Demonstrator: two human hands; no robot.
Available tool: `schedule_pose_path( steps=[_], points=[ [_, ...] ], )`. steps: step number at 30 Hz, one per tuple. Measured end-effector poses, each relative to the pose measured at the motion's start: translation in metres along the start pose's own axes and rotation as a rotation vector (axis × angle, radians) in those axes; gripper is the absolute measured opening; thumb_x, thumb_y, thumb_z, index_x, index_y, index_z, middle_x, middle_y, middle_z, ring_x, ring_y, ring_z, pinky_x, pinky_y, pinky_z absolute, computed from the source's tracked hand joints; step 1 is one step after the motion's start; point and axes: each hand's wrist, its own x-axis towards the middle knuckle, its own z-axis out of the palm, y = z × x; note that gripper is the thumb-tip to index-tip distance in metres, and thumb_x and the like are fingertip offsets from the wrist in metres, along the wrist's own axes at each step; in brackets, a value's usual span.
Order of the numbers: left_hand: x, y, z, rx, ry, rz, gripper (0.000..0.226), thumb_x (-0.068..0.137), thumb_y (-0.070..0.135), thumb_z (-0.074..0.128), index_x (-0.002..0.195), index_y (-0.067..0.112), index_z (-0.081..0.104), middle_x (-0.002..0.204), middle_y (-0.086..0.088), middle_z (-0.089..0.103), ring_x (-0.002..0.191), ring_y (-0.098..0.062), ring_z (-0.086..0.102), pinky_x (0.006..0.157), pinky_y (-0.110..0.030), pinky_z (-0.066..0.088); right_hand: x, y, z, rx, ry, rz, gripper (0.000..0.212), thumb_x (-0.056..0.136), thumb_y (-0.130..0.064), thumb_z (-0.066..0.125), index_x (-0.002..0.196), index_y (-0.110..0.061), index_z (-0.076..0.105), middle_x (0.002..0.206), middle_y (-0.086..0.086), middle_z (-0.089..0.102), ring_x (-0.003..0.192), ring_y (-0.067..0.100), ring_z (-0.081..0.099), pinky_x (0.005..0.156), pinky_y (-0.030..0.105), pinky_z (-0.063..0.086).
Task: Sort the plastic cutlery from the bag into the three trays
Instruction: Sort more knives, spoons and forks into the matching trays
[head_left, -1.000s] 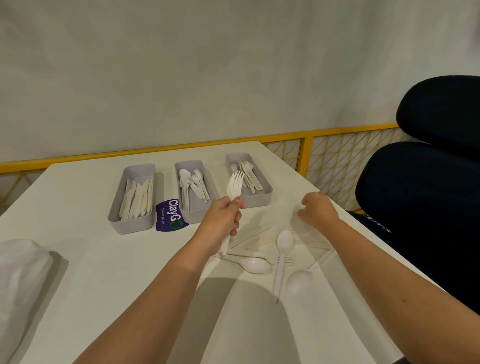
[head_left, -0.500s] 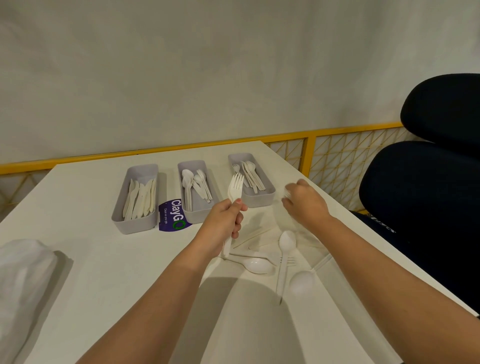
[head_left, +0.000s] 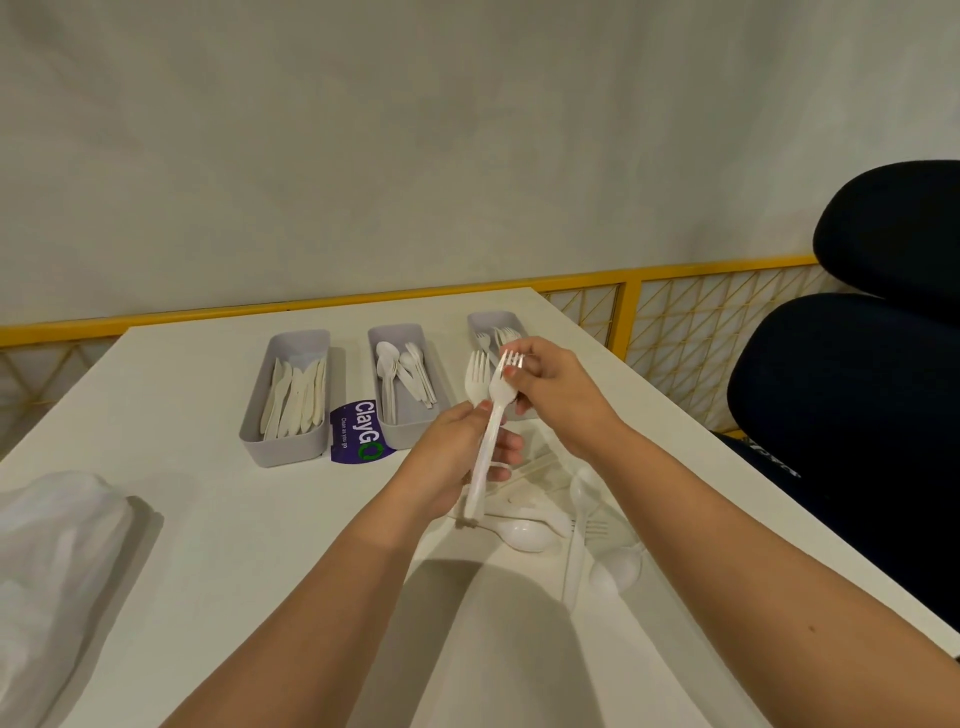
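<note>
My left hand (head_left: 452, 462) is shut on a white plastic fork (head_left: 478, 371) held upright over the table. My right hand (head_left: 558, 387) pinches the head of a second white fork (head_left: 488, 447), whose handle slants down across my left fingers. Three grey trays stand in a row behind: the left tray (head_left: 255, 441) holds knives, the middle tray (head_left: 396, 332) holds spoons, and the right tray (head_left: 491, 319) holds forks and is partly hidden by my hands. Loose spoons (head_left: 524, 535) and a fork (head_left: 589, 527) lie on the table below my hands.
A crumpled white plastic bag (head_left: 52, 545) lies at the left edge. A purple ClayGo sticker (head_left: 358, 431) sits between the left and middle trays. A dark chair (head_left: 857, 415) stands right of the white table (head_left: 208, 519). A yellow railing (head_left: 628, 312) runs behind.
My right hand has moved left and up from the table and now grips a second fork next to the one in my left hand. My left hand has barely moved.
</note>
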Motion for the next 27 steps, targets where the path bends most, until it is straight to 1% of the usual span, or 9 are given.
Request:
schedule_pose_path(
  steps=[3, 8, 10, 12, 16, 19, 21, 24, 27],
  points=[
    [-0.004, 0.0, -0.001, -0.051, -0.015, -0.045, 0.031, 0.102, 0.026, 0.035, 0.089, 0.006, 0.054, 0.058, -0.007, 0.063, 0.044, -0.017, 0.054, 0.05, -0.027, 0.045, 0.001, 0.008, 0.005, 0.003, 0.044, 0.008, 0.021, 0.092, -0.004, 0.052, 0.112, -0.006, 0.06, 0.088, 0.007, 0.054, 0.074, 0.014, 0.048, 0.059, 0.016, 0.039],
    [-0.006, -0.004, 0.002, -0.085, -0.062, -0.121, 0.048, 0.099, 0.048, 0.03, 0.088, 0.009, 0.056, 0.049, 0.001, 0.041, 0.037, -0.009, 0.028, 0.041, -0.02, 0.028, 0.001, 0.013, 0.005, 0.012, 0.045, 0.023, 0.021, 0.089, -0.008, 0.058, 0.109, -0.013, 0.061, 0.078, -0.002, 0.047, 0.07, 0.007, 0.046, 0.061, 0.015, 0.036],
    [-0.006, -0.005, 0.003, -0.03, -0.089, -0.121, 0.045, 0.097, 0.049, 0.034, 0.089, 0.01, 0.054, 0.048, 0.003, 0.035, 0.037, -0.008, 0.025, 0.039, -0.019, 0.026, 0.0, 0.015, 0.004, 0.008, 0.039, 0.055, 0.021, 0.089, -0.013, 0.06, 0.109, -0.018, 0.055, 0.081, 0.0, 0.048, 0.07, 0.009, 0.047, 0.06, 0.018, 0.037],
    [-0.006, -0.005, 0.001, 0.007, -0.098, -0.115, 0.034, 0.098, 0.04, 0.04, 0.089, 0.01, 0.053, 0.047, 0.006, 0.033, 0.035, -0.006, 0.024, 0.037, -0.017, 0.024, -0.001, 0.016, 0.001, 0.003, 0.009, 0.121, 0.015, 0.093, -0.019, 0.056, 0.107, -0.018, 0.051, 0.081, 0.001, 0.049, 0.066, 0.01, 0.047, 0.056, 0.02, 0.036],
    [-0.004, -0.006, -0.005, 0.042, -0.043, -0.098, 0.028, 0.1, 0.033, 0.04, 0.083, 0.012, 0.05, 0.048, 0.006, 0.03, 0.034, -0.005, 0.024, 0.036, -0.015, 0.02, -0.009, 0.018, -0.016, -0.182, -0.21, 0.229, 0.016, 0.097, -0.022, 0.047, 0.101, -0.01, 0.057, 0.075, -0.001, 0.053, 0.058, 0.009, 0.043, 0.05, 0.021, 0.032],
    [-0.002, -0.007, -0.011, 0.03, -0.016, -0.101, 0.029, 0.1, 0.032, 0.04, 0.081, 0.012, 0.048, 0.048, 0.006, 0.03, 0.034, -0.005, 0.023, 0.036, -0.015, 0.02, -0.017, 0.021, -0.024, -0.462, -0.497, 0.205, 0.01, 0.088, -0.018, 0.062, 0.094, -0.013, 0.067, 0.079, -0.002, 0.055, 0.062, 0.008, 0.045, 0.054, 0.017, 0.036],
    [-0.002, -0.008, -0.013, 0.028, -0.012, -0.107, 0.029, 0.1, 0.033, 0.04, 0.08, 0.012, 0.047, 0.048, 0.006, 0.029, 0.034, -0.005, 0.023, 0.035, -0.015, 0.019, -0.021, 0.026, -0.022, -0.634, -0.629, 0.203, 0.017, 0.08, -0.021, 0.072, 0.095, -0.013, 0.069, 0.081, -0.004, 0.056, 0.069, 0.008, 0.049, 0.064, 0.016, 0.039],
    [-0.002, -0.007, -0.014, 0.042, -0.011, -0.11, 0.029, 0.1, 0.033, 0.039, 0.08, 0.013, 0.046, 0.048, 0.006, 0.029, 0.035, -0.005, 0.022, 0.035, -0.015, 0.019, -0.022, 0.035, -0.015, -0.78, -0.674, 0.215, 0.027, 0.074, -0.024, 0.077, 0.097, -0.015, 0.067, 0.079, -0.007, 0.055, 0.074, 0.01, 0.052, 0.072, 0.022, 0.043],
    [-0.003, -0.007, -0.016, 0.054, -0.01, -0.102, 0.029, 0.1, 0.033, 0.038, 0.08, 0.013, 0.046, 0.052, 0.005, 0.028, 0.036, -0.006, 0.022, 0.036, -0.015, 0.02, -0.021, 0.039, -0.01, -0.762, -0.664, 0.217, 0.023, 0.075, -0.017, 0.076, 0.096, -0.012, 0.067, 0.074, -0.006, 0.055, 0.073, 0.013, 0.052, 0.072, 0.023, 0.043]
  ],
)
